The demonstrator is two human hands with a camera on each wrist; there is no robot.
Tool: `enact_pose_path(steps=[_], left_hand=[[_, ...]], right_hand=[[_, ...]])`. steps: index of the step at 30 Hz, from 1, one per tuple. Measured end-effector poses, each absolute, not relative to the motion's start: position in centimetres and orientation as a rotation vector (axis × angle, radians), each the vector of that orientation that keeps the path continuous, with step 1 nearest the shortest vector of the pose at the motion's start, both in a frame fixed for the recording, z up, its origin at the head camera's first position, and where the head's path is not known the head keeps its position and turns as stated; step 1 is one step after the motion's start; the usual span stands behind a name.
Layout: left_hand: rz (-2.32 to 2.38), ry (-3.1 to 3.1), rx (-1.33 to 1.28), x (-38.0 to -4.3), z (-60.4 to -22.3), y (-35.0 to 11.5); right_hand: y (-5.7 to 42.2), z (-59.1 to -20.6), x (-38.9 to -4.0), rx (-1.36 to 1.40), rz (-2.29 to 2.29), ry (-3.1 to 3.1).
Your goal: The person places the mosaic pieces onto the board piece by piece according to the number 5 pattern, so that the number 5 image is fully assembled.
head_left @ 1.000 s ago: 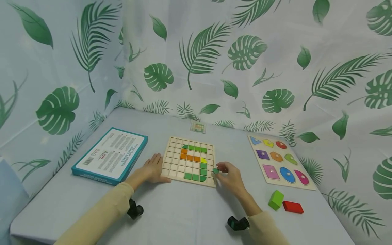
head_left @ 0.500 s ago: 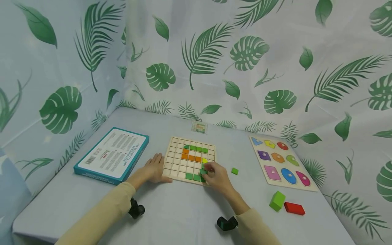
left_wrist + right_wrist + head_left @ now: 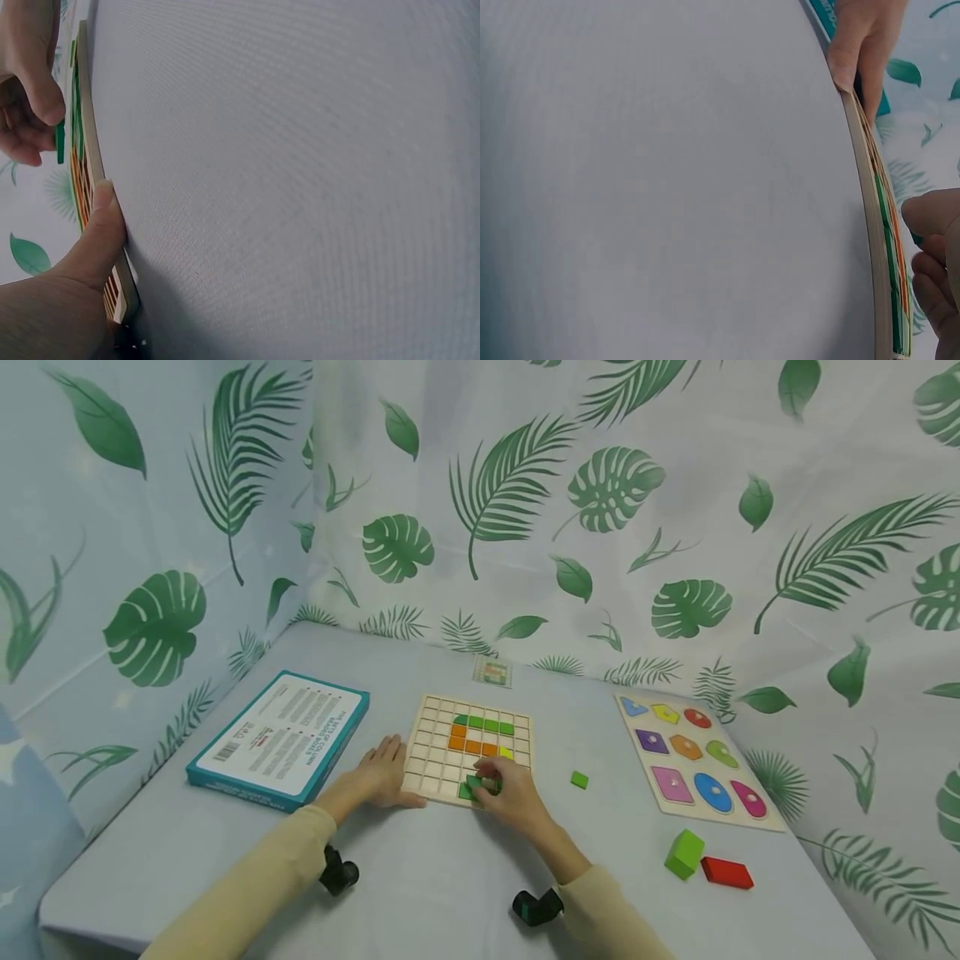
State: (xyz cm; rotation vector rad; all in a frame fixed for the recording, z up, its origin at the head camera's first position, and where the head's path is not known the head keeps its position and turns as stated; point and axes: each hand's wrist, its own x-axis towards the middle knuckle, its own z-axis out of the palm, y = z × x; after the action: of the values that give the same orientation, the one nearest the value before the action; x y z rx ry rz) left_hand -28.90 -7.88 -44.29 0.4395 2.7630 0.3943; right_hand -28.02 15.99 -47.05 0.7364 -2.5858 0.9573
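A square wooden grid board (image 3: 431, 760) lies mid-table, with green, orange and yellow tiles set in some of its cells. My left hand (image 3: 384, 774) rests at the board's near left corner, fingers straight along the left side and thumb on the near edge. Over the board's lower part, my right hand (image 3: 512, 795) pinches a green tile (image 3: 60, 142) between thumb and fingers. In the left wrist view this tile hangs on edge just above the board. The right hand hides several cells beneath it. One loose green square tile (image 3: 580, 779) lies right of the board.
A teal-edged box (image 3: 281, 739) lies at the left. Behind the board is a small pattern card (image 3: 492, 672). A shape puzzle board (image 3: 686, 785) with knobbed pieces sits at the right, a green block (image 3: 684, 853) and a red block (image 3: 727, 872) in front of it.
My right hand has moved left from the board's right edge to over its lower middle, carrying the green tile. The loose green tile on the table has come into view. My left hand stays put.
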Motion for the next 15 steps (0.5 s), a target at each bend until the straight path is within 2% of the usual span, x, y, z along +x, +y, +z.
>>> enact_pose_path(steps=[15], left_hand=[[0.37,2.754,0.457,-29.2,-44.5,-7.6]], right_hand=[[13.8,-47.7,-28.0,0.828,0.998,-2.6]])
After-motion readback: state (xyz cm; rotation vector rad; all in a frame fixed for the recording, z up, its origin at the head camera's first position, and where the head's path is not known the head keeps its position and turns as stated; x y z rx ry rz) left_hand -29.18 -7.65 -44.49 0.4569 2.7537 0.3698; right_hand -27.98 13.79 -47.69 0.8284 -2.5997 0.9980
